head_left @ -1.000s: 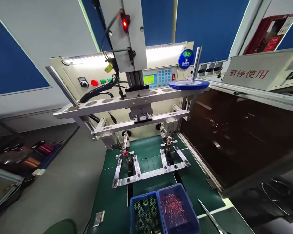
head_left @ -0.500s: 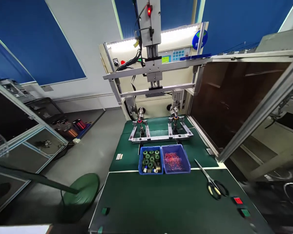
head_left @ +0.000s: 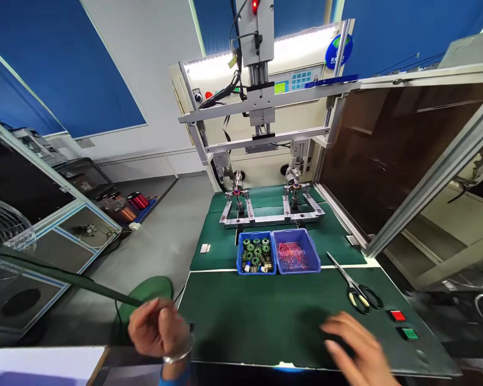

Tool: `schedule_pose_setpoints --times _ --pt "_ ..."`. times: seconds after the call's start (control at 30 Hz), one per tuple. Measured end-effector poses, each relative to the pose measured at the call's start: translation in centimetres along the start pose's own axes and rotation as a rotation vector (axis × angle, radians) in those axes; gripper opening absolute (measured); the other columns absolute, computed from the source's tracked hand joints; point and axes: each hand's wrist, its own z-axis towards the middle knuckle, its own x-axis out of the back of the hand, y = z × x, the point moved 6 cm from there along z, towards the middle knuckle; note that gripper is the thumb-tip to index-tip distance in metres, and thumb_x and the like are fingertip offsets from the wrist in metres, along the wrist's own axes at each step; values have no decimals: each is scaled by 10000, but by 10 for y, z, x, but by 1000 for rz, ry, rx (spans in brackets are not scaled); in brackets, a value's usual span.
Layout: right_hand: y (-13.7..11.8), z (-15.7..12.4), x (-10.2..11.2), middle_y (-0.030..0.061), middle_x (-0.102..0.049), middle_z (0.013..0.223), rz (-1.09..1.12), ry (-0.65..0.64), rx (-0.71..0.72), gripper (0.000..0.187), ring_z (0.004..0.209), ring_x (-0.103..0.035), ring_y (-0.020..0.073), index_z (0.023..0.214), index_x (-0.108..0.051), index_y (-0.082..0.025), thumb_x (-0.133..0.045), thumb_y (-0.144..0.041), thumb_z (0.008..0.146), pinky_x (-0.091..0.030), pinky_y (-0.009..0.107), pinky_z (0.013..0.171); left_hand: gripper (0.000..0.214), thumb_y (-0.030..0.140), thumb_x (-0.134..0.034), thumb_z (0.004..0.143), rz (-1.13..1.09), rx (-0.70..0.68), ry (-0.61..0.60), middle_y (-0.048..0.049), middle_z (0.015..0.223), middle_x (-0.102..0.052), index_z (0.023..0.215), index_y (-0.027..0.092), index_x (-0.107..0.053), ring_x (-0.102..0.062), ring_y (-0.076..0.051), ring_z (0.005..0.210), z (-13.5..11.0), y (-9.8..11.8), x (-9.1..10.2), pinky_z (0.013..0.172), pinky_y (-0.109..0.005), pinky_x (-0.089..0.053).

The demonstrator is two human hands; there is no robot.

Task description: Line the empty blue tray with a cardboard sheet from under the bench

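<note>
My left hand point(head_left: 159, 327), with a silver bracelet at the wrist, is raised over the table's left front edge. Its fingers are curled in and nothing shows in them. Over the front right of the green table mat point(head_left: 261, 316), my right hand point(head_left: 356, 343) has thumb and fingers apart, holding nothing. Scissors point(head_left: 356, 289) with black and cream handles lie beyond the right hand. Farther back, a blue bin point(head_left: 256, 272) holds green slotted motor cores and small cylindrical parts. Touching it on the right, a purple-blue bin point(head_left: 310, 257) contains thin red pieces.
Behind the bins stands a winding machine with a metal fixture frame point(head_left: 271, 219) and two spindles. A red button point(head_left: 397, 316) and a green button point(head_left: 409, 334) sit at the right edge. A brown panel point(head_left: 370, 145) walls the right side; a fan stand point(head_left: 156, 289) is left.
Both my hands have come into view from below, the left at the left edge and the right over the mat. The view has shifted slightly; bins and scissors remain in place.
</note>
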Motion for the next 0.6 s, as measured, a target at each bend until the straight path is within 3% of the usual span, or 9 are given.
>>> schedule_pose_setpoints --times 0.1,0.13,0.2,0.3,0.37,0.43,0.5,0.6 --pt "-41 59 -81 179 -568 1279 71 -524 115 505 1178 -545 301 1268 -614 -128 -647 -399 842 -473 437 1017 160 274 -628 813 -299 -145 -31 10 768 -483 895 170 -539 -446 -99 515 18 44 -74 444 -233 -373" --pt "-53 71 -102 199 -488 1379 85 -640 144 648 1266 -472 333 1346 -555 -115 -697 -453 812 -421 479 1069 132 265 -609 842 -304 -139 -119 4 782 -501 919 171 -555 -479 -110 556 22 50 -97 483 -241 -400" --pt "-76 86 -139 216 -342 1490 130 -790 269 753 1376 -326 352 1443 -438 -103 -699 -481 846 -299 539 1141 93 245 -568 890 -221 -108 -409 -12 822 -549 941 172 -594 -537 -131 654 20 49 -143 573 -257 -443" --pt "-92 93 -188 186 -309 1515 145 -831 398 497 1414 -260 322 1440 -427 -119 -517 -359 1015 -241 572 1161 112 193 -541 898 16 -74 -971 -37 890 -602 859 172 -644 -567 -169 823 -19 25 -198 734 -300 -472" --pt "-90 93 -218 126 -401 1475 122 -801 391 344 1382 -339 282 1378 -499 -170 -430 -266 1055 -305 546 1146 85 167 -599 843 189 -82 -1229 -53 938 -612 783 174 -658 -548 -207 919 -54 6 -215 832 -352 -455" --pt "-85 88 -243 92 -497 1403 91 -775 423 314 1316 -437 269 1345 -529 -208 -483 -252 1037 -384 513 1111 24 174 -689 778 335 -68 -1371 -61 1021 -608 798 181 -678 -526 -245 1007 -83 -8 -219 882 -398 -430" --pt "-80 81 -263 68 -578 1313 44 -745 502 313 1231 -520 264 1321 -547 -240 -541 -225 1009 -459 480 1052 139 197 -744 735 409 -42 -1437 -58 1092 -596 860 195 -685 -505 -270 1076 -102 -13 -217 905 -433 -404" --pt "-74 77 -280 49 -652 1185 6 -694 568 327 1149 -569 272 1274 -581 -268 -607 -177 961 -524 429 959 197 213 -757 713 431 -7 -1461 -51 1156 -581 891 204 -673 -476 -277 1141 -112 -13 -214 943 -456 -363"
